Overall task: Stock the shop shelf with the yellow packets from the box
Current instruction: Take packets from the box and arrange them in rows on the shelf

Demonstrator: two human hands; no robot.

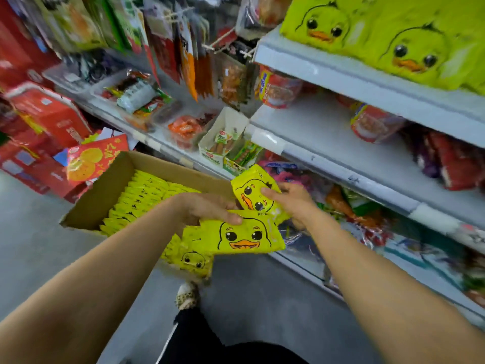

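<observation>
At the centre of the frame both hands are clamped on yellow duck-face packets. The left hand [207, 207] grips the top edge of a packet held flat [244, 239], thumb laid over its upper rim, and beneath that one more yellow packets [189, 256] hang in the same grasp, lower and to the left. The right hand [291, 199], just to the right, pinches a second packet [253, 193] that is tilted on its side, the thumb pressing on the printed duck face; this packet's lower edge touches or overlaps the top of the left hand's packet. Behind the left forearm, centre left of the frame, an open cardboard box [105, 190] holds rows of the same yellow packets [141, 198] standing on edge. It sits beside the lower shop shelving, and what it rests on cannot be made out. At the upper right, the top shelf [341, 74] already carries a row of larger-looking duck-face packets [388, 35], greener in this light. The shelf [328, 132] below it holds red-lidded cups [278, 88]. At the far left stand red cartons [49, 114], and hanging snack bags [183, 48] fill the upper middle. The grey floor [34, 245] shows at lower left.
</observation>
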